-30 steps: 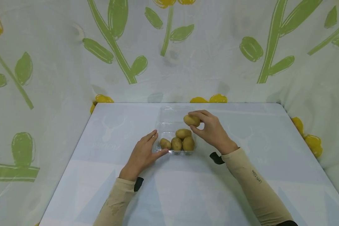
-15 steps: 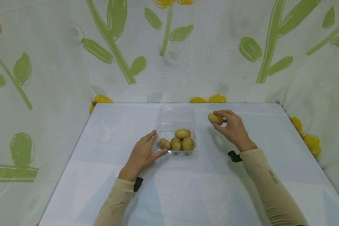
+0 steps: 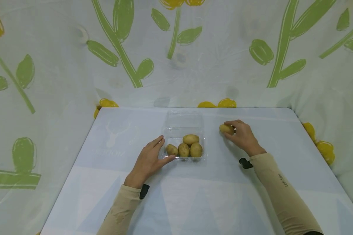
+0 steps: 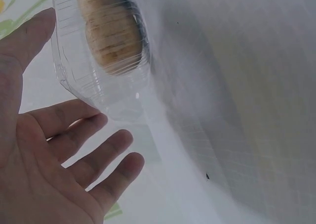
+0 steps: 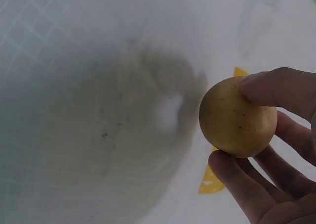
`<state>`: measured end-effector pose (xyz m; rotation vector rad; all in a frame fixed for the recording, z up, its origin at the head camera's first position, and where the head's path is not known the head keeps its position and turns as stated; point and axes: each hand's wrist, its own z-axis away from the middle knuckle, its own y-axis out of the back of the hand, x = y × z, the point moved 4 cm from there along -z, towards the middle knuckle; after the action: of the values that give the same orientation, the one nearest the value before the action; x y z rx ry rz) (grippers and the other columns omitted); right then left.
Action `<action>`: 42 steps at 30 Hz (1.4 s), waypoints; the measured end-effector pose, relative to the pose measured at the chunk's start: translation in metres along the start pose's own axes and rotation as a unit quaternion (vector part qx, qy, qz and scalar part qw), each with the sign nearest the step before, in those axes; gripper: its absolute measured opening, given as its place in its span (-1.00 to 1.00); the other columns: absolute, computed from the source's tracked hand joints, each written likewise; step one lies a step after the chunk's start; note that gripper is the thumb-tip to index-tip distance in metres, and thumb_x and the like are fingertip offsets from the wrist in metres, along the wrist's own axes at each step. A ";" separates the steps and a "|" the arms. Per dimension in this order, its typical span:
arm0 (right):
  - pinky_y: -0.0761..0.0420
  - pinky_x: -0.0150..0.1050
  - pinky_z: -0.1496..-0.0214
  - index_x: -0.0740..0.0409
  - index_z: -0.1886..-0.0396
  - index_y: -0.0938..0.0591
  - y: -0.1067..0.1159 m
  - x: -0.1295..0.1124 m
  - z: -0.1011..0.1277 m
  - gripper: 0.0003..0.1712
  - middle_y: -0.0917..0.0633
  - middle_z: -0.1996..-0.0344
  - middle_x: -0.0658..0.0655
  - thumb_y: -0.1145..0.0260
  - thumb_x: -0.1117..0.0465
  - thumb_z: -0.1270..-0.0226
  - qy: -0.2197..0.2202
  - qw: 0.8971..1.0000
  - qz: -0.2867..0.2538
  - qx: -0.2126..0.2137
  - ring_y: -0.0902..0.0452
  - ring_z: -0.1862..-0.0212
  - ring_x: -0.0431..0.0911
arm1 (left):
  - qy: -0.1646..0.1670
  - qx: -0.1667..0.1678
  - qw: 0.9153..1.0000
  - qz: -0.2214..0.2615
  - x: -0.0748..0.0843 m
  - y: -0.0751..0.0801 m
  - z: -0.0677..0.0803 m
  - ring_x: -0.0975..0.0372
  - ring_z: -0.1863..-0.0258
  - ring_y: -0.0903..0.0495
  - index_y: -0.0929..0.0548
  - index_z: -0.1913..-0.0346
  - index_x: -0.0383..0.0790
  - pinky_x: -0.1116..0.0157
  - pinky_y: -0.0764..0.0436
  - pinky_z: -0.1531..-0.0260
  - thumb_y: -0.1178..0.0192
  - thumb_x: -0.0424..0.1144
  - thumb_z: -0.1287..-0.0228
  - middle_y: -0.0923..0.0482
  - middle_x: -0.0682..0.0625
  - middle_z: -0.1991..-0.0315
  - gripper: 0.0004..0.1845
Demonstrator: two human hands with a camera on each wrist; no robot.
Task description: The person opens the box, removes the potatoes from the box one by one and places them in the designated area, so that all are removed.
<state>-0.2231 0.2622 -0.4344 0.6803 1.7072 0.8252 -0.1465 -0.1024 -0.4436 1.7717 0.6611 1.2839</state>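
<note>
Between thumb and fingers, my right hand (image 3: 243, 137) pinches a potato (image 3: 226, 129) close over the table, to the right of a clear plastic clamshell box (image 3: 184, 121). The right wrist view shows the thumb on one side of this potato (image 5: 237, 117) and fingertips on the other. The box lies with its lid folded back, away from me. Several potatoes sit in its base, one oval potato (image 3: 191, 139) behind a front row. My left hand (image 3: 148, 159) rests at the box's left front corner, fingers spread. In the left wrist view, the thumb and index fingertips meet the box's rim (image 4: 60, 75).
A pale table (image 3: 194, 195) with a faint printed pattern spreads around the box. Behind it and at the sides hangs a white curtain (image 3: 217, 71) with green leaves and yellow flowers.
My right hand has carried the potato from over the box rightward, then lowered it toward the table. The left hand and the box have stayed in place.
</note>
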 end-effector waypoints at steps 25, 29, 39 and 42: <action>-0.61 0.18 -0.11 0.35 -0.22 -0.58 -0.002 0.012 -0.003 -0.47 -0.54 -0.17 0.45 -0.47 0.34 -0.26 -0.016 1.000 0.011 -0.002 -0.53 -0.11 0.29 | -0.005 0.008 1.000 0.001 -0.001 -0.001 0.001 -0.07 -0.43 -0.34 -0.41 -0.43 -0.40 -0.04 -0.35 -0.39 -0.31 0.33 -0.23 -0.29 -0.14 -0.50 -0.02; -0.58 0.18 -0.13 0.32 -0.24 -0.57 -0.003 0.016 -0.004 -0.46 -0.52 -0.19 0.43 -0.47 0.34 -0.27 -0.030 0.999 0.012 -0.004 -0.51 -0.10 0.27 | -0.004 0.006 1.000 0.003 0.000 -0.001 0.000 -0.06 -0.43 -0.35 -0.42 -0.44 -0.39 -0.04 -0.36 -0.39 -0.31 0.33 -0.22 -0.29 -0.14 -0.50 -0.03; -0.61 0.16 -0.09 0.32 -0.21 -0.58 -0.003 0.018 -0.004 -0.47 -0.54 -0.14 0.43 -0.48 0.35 -0.25 -0.037 0.999 0.006 0.004 -0.53 -0.05 0.26 | -0.005 0.007 1.000 0.001 0.000 0.000 0.000 -0.06 -0.42 -0.35 -0.41 -0.43 -0.40 -0.05 -0.36 -0.39 -0.31 0.32 -0.23 -0.29 -0.14 -0.50 -0.03; -0.62 0.16 -0.10 0.30 -0.22 -0.58 -0.003 0.017 -0.004 -0.48 -0.53 -0.16 0.41 -0.46 0.35 -0.27 -0.043 0.999 0.002 -0.002 -0.54 -0.07 0.27 | -0.003 0.005 1.000 0.001 0.000 0.000 0.000 -0.07 -0.42 -0.35 -0.41 -0.44 -0.39 -0.05 -0.35 -0.39 -0.30 0.32 -0.24 -0.29 -0.14 -0.50 -0.03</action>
<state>-0.2317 0.2735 -0.4456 0.7069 1.6276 0.7898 -0.1464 -0.1027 -0.4441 1.7843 0.6638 1.2779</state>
